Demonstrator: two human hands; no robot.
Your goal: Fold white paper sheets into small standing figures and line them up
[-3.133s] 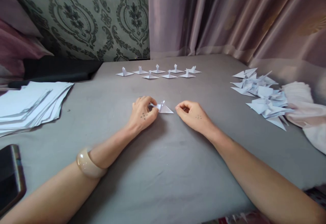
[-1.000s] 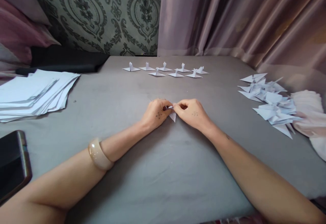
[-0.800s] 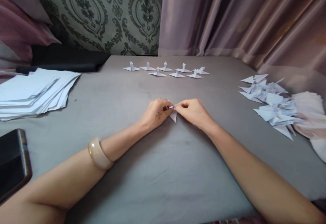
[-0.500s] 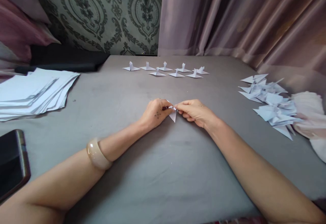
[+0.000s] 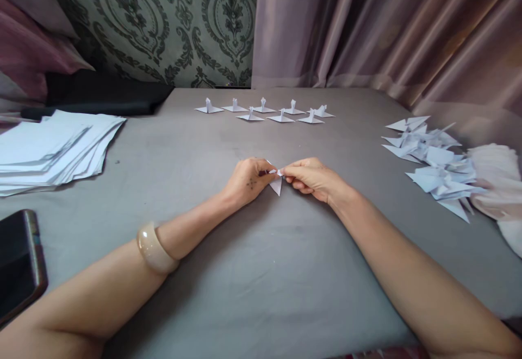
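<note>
A small folded white paper crane (image 5: 276,186) is pinched between both hands just above the grey cloth, one pointed wing hanging toward me. My left hand (image 5: 250,178) grips its left side with thumb and fingers, hiding much of the paper. Thumb and forefinger of my right hand (image 5: 312,179) close on the small upper tip at its right. Beyond the hands stand several finished paper cranes (image 5: 281,117) in two loose rows, wings spread and necks upright.
A stack of white paper sheets (image 5: 57,149) lies at the left, with a phone (image 5: 20,264) nearer me. Black folded cloth (image 5: 106,93) is at the back left. At the right, a heap of folded paper pieces (image 5: 438,160) rests beside pale crumpled fabric (image 5: 495,177).
Both hands keep nearly the same pinch on the paper crane; the fingers shift only slightly. The whole view has moved a touch.
</note>
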